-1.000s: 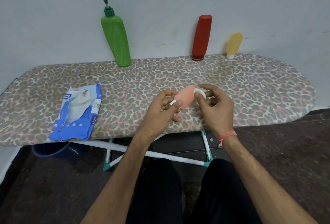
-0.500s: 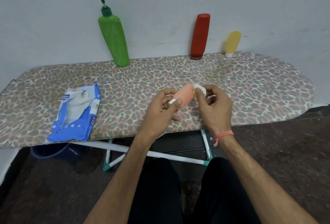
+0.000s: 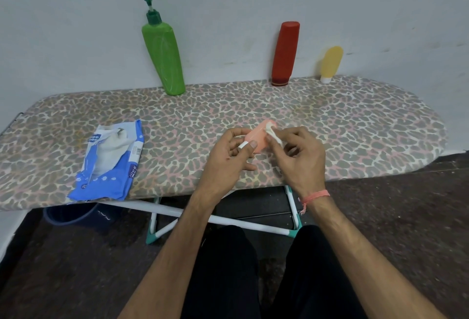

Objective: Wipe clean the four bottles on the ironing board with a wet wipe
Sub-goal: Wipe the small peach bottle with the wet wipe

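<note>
Over the leopard-print ironing board, my left hand grips a small pink bottle near its white cap end, tilted. My right hand pinches a folded white wet wipe against the bottle's upper end. A tall green pump bottle leans on the wall at the back. A red bottle and a small yellow bottle stand cap-down at the back right.
An open blue and white wet-wipe pack lies at the board's front left edge. Below the board are its white and teal legs and a dark blue bucket. My knees in black trousers sit under the board's front.
My right hand has slid the wipe a little along the pink bottle's upper end. The left hand keeps the same hold on it. The other bottles have not moved.
</note>
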